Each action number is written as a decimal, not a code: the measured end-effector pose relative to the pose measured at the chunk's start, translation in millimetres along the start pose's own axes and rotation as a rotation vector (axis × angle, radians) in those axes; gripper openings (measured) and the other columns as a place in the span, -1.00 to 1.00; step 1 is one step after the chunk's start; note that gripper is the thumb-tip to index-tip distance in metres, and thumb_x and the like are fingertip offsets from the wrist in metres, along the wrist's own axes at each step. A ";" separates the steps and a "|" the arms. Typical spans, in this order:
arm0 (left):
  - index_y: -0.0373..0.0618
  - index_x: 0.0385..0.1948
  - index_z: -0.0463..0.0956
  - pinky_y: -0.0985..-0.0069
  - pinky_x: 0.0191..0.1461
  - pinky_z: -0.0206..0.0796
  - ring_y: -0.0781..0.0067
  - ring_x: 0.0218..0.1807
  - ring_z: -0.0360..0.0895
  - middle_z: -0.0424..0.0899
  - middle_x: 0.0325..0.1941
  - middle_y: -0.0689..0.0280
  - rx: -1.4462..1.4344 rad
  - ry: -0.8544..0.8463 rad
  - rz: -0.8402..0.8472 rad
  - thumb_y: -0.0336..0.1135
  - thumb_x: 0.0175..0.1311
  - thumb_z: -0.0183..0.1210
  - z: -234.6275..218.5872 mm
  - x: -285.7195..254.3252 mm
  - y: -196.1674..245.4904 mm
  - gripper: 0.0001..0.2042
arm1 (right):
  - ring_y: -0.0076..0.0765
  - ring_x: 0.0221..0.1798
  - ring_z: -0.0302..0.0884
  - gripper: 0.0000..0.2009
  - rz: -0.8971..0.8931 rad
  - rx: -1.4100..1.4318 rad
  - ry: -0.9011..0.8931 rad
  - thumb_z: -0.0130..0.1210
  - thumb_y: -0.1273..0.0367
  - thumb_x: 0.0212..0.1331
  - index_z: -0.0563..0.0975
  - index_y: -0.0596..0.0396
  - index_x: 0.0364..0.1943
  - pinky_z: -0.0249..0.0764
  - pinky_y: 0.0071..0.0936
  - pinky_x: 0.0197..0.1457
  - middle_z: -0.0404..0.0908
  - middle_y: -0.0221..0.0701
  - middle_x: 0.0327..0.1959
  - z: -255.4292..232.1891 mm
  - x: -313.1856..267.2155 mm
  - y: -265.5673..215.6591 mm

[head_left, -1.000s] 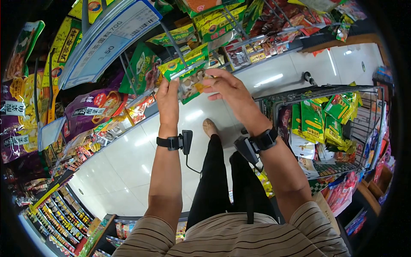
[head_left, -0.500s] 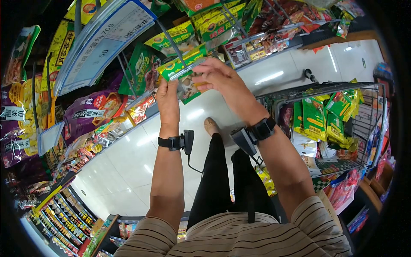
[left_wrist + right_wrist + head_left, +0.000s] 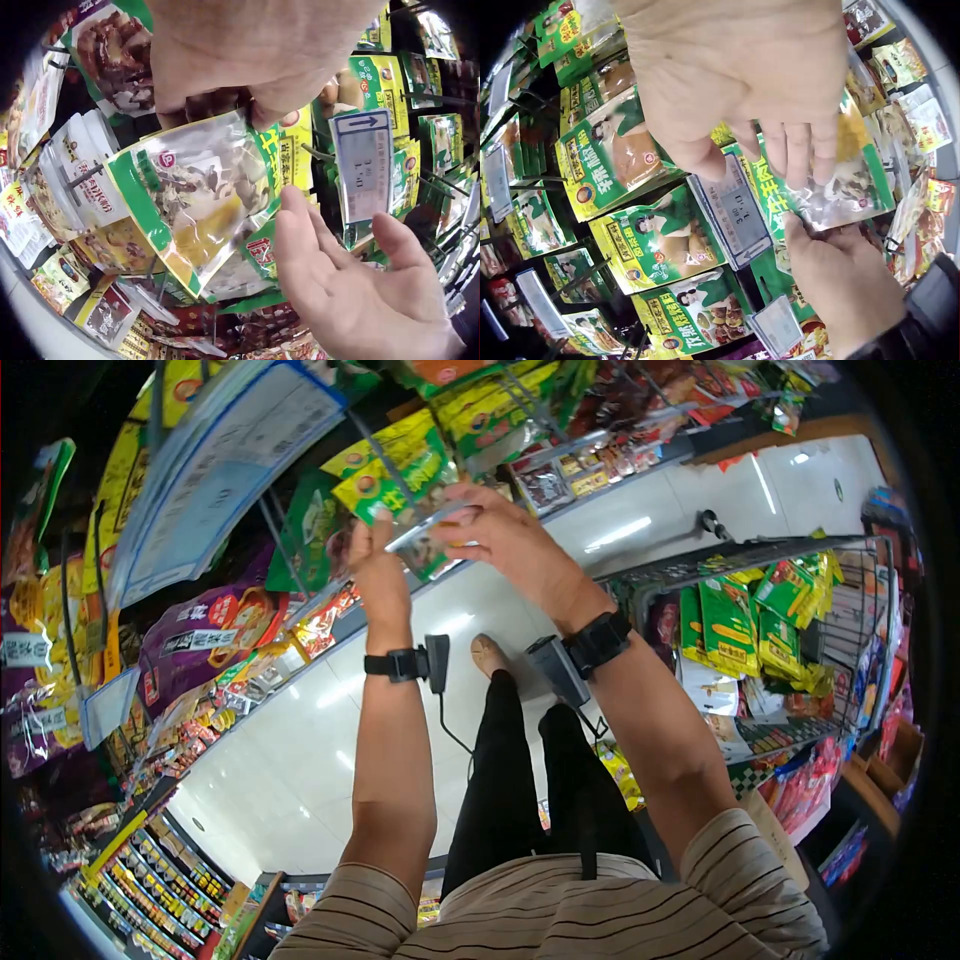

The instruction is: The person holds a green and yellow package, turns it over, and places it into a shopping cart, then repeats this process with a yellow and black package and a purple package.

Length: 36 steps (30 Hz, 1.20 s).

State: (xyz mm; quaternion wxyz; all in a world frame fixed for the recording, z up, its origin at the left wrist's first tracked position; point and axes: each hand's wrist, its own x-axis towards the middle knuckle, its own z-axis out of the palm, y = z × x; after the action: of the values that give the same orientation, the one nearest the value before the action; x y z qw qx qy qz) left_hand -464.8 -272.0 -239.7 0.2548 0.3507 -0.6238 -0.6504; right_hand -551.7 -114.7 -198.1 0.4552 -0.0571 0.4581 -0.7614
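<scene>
Your left hand (image 3: 378, 565) pinches the green-edged packet (image 3: 196, 196) at its top, up by the display hook (image 3: 378, 442); your right hand (image 3: 505, 532) lies flat-fingered against it. Steady the packet, line its hole with the hook, then slide gently.

Glossy white floor tiles (image 3: 300, 740) are reflecting ceiling lights, while a grey wire shopping cart (image 3: 860, 610) is standing beside long packed shelves (image 3: 180, 690).

Bright overhead store lighting glares off the glossy floor (image 3: 300, 740); fisheye views bend and darken at the edges.
</scene>
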 end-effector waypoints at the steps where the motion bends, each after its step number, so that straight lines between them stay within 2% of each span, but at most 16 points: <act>1: -0.25 -0.08 0.59 0.52 -0.17 0.29 0.63 -0.25 0.42 0.59 -0.23 0.40 0.085 0.019 0.092 -0.31 0.42 0.10 -1.5 5.3 -4.4 -0.78 | -0.15 0.21 0.53 -0.50 0.001 -0.025 0.012 0.02 0.35 0.33 0.26 0.22 0.32 0.49 -0.25 0.27 0.44 -0.13 0.24 -3.5 -4.8 4.4; 2: -0.25 -0.11 0.60 0.49 -0.18 0.31 0.59 -0.26 0.44 0.58 -0.27 0.38 0.158 0.021 0.178 -0.31 0.42 0.09 -3.1 13.8 -7.8 -0.79 | -0.18 0.18 0.55 -0.47 -0.034 -0.002 -0.041 0.07 0.34 0.30 0.26 0.24 0.32 0.52 -0.26 0.23 0.49 -0.14 0.19 -13.7 -8.4 14.0; 4: -0.28 -0.12 0.58 0.43 -0.15 0.37 0.45 -0.21 0.50 0.58 -0.23 0.27 0.684 -0.023 0.521 -0.31 0.39 0.10 -13.1 36.0 -30.1 -0.78 | -0.25 0.14 0.56 -0.49 0.027 0.022 0.038 0.10 0.30 0.28 0.32 0.18 0.29 0.50 -0.29 0.24 0.55 -0.22 0.11 -13.0 -30.1 13.3; 6: -0.31 -0.12 0.56 0.37 -0.11 0.43 0.31 -0.15 0.56 0.57 -0.19 0.16 0.967 -0.024 0.677 -0.32 0.35 0.10 -18.2 57.4 -40.4 -0.77 | -0.34 0.11 0.57 -0.53 -0.046 0.021 -0.011 0.06 0.28 0.31 0.35 0.14 0.27 0.49 -0.35 0.21 0.55 -0.28 0.09 -16.7 -55.3 14.7; 7: -0.31 -0.14 0.56 0.35 -0.12 0.43 0.30 -0.18 0.53 0.55 -0.20 0.15 0.509 -0.006 0.243 -0.25 0.35 0.11 -4.2 60.6 -28.0 -0.73 | -0.53 -0.02 0.54 -0.71 -0.032 0.123 0.080 0.18 0.25 0.25 0.50 -0.02 0.01 0.50 -0.46 0.06 0.58 -0.47 -0.08 -8.0 -68.5 9.0; 8: -0.31 -0.15 0.56 0.34 -0.12 0.42 0.28 -0.21 0.51 0.53 -0.22 0.15 -0.009 0.191 -0.103 -0.17 0.35 0.11 9.7 63.3 -14.3 -0.68 | -0.38 0.10 0.57 -0.55 0.016 0.018 0.062 0.05 0.25 0.32 0.37 0.09 0.25 0.49 -0.37 0.17 0.56 -0.33 0.05 -11.8 -72.0 12.6; 9: -0.38 -0.08 0.54 0.36 -0.06 0.41 0.24 -0.16 0.51 0.55 -0.17 0.10 0.066 0.137 0.005 -0.20 0.36 0.09 4.5 70.5 -21.6 -0.65 | -0.51 -0.04 0.55 -0.60 0.085 0.106 0.139 0.18 0.25 0.19 0.46 -0.01 0.11 0.53 -0.43 -0.02 0.59 -0.44 -0.08 -9.5 -75.5 16.5; 11: -0.43 -0.04 0.51 0.40 -0.01 0.39 0.22 -0.08 0.52 0.55 -0.03 0.05 0.038 0.145 0.003 -0.29 0.41 0.04 15.4 58.2 -7.0 -0.68 | -0.48 -0.04 0.56 -0.56 0.065 0.122 0.127 0.17 0.23 0.20 0.44 0.02 0.15 0.53 -0.42 -0.05 0.59 -0.41 -0.09 -4.3 -91.9 18.1; 13: -0.46 0.00 0.48 0.40 0.06 0.35 0.20 -0.01 0.51 0.53 0.06 0.03 0.677 -0.007 0.542 -0.36 0.44 0.00 -20.4 82.6 -59.6 -0.70 | -0.39 0.04 0.56 -0.57 0.068 0.083 0.059 0.07 0.29 0.28 0.39 0.04 0.22 0.51 -0.41 0.02 0.57 -0.34 0.00 -3.4 -107.8 17.5; 15: -0.45 0.05 0.44 0.41 0.14 0.32 0.20 0.07 0.50 0.51 0.13 0.02 0.820 -0.074 0.672 -0.42 0.44 -0.03 -23.1 72.8 -63.5 -0.71 | -0.35 0.08 0.56 -0.58 0.073 0.075 0.018 0.02 0.32 0.32 0.37 0.06 0.25 0.51 -0.41 0.06 0.56 -0.30 0.04 -1.7 -126.3 13.6; 17: -0.43 0.12 0.38 0.42 0.22 0.30 0.22 0.14 0.49 0.48 0.20 0.03 0.479 -0.057 0.372 -0.46 0.43 -0.05 -0.9 24.9 -32.0 -0.69 | -0.37 0.08 0.56 -0.58 0.083 0.094 0.000 0.03 0.33 0.32 0.36 0.06 0.25 0.51 -0.42 0.06 0.55 -0.29 0.06 1.2 -149.3 5.6; 19: -0.37 0.13 0.38 0.42 0.28 0.24 0.27 0.16 0.46 0.49 0.17 0.10 0.725 -0.053 0.462 -0.38 0.44 -0.07 -4.2 15.2 -31.0 -0.68 | -0.38 0.05 0.58 -0.63 0.069 0.103 0.001 0.03 0.33 0.33 0.41 0.11 0.18 0.52 -0.43 0.02 0.58 -0.29 0.03 1.0 -171.2 5.8; 21: -0.33 0.12 0.39 0.42 0.26 0.23 0.33 0.12 0.45 0.51 0.13 0.16 0.246 -0.021 0.032 -0.35 0.43 -0.06 9.0 -30.0 -18.8 -0.68 | -0.39 0.02 0.60 -0.67 0.069 0.117 -0.014 0.01 0.34 0.34 0.44 0.13 0.14 0.53 -0.44 0.00 0.59 -0.30 0.00 -1.9 -195.1 7.7; 25: -0.19 0.00 0.43 0.44 0.10 0.25 0.44 -0.02 0.40 0.51 -0.02 0.32 0.306 -0.333 0.081 -0.24 0.41 -0.01 -9.7 -89.2 -55.8 -0.74 | -0.40 -0.03 0.62 -0.72 0.122 0.063 0.011 -0.01 0.34 0.37 0.48 0.15 0.08 0.54 -0.46 -0.05 0.62 -0.29 -0.04 -14.1 -247.9 -3.6; 29: -0.20 0.11 0.40 0.36 0.17 0.32 0.37 0.14 0.46 0.51 0.08 0.26 0.316 -0.314 -0.219 -0.19 0.43 0.02 29.6 -191.8 -20.7 -0.65 | -0.40 -0.07 0.63 -0.72 0.150 0.078 0.081 0.00 0.32 0.37 0.50 0.14 0.06 0.54 -0.48 -0.08 0.63 -0.28 -0.06 -34.2 -296.8 -2.9; 36: -0.30 0.31 0.26 0.28 0.28 0.32 0.18 0.30 0.42 0.42 0.26 0.07 0.262 -0.555 -0.206 0.03 0.43 0.06 95.8 -280.5 19.8 -0.39 | -0.44 -0.11 0.63 -0.73 0.167 0.028 0.138 0.05 0.28 0.36 0.52 0.11 0.02 0.54 -0.52 -0.09 0.63 -0.33 -0.09 -72.7 -371.2 4.6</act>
State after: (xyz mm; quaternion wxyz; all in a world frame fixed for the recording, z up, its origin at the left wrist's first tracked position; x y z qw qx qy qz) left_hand -366.0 2.5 -183.7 -0.0396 0.2513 -0.7090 -0.6577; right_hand -370.5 208.2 -120.8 0.4853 0.0401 0.4809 -0.7291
